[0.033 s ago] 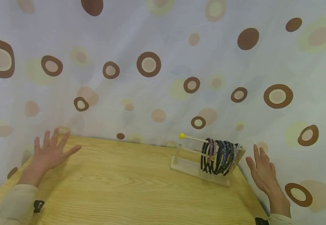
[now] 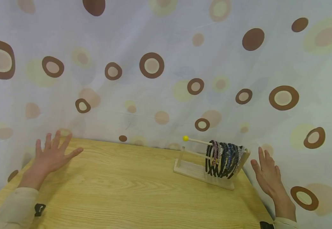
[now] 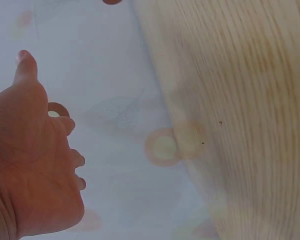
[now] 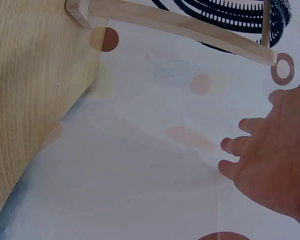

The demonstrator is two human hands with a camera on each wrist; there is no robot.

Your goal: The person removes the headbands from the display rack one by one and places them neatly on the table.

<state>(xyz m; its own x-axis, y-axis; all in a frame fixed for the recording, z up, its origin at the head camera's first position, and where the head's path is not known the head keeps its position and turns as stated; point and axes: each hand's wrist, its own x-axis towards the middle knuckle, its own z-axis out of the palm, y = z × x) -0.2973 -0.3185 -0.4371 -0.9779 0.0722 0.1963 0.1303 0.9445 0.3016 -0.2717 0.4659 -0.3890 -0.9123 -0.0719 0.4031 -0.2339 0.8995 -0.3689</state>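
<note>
My left hand is spread over the far left of the table, its fingers straight and nothing in it. In the left wrist view the same hand shows its palm and raised thumb. On the right, my right hand hangs beyond the table's right edge with straight fingers, also holding nothing. Nearest to it stands a wooden rack with two horizontal rods, one tipped with a yellow ball. Several dark headbands, some glittery, hang bunched at the rack's right end. Part of the rack crosses the top of the right wrist view.
A wood-grain table spans the lower part of the head view. Behind it and at both sides hangs a pale curtain printed with brown rings and dots. A black strap is at the left sleeve.
</note>
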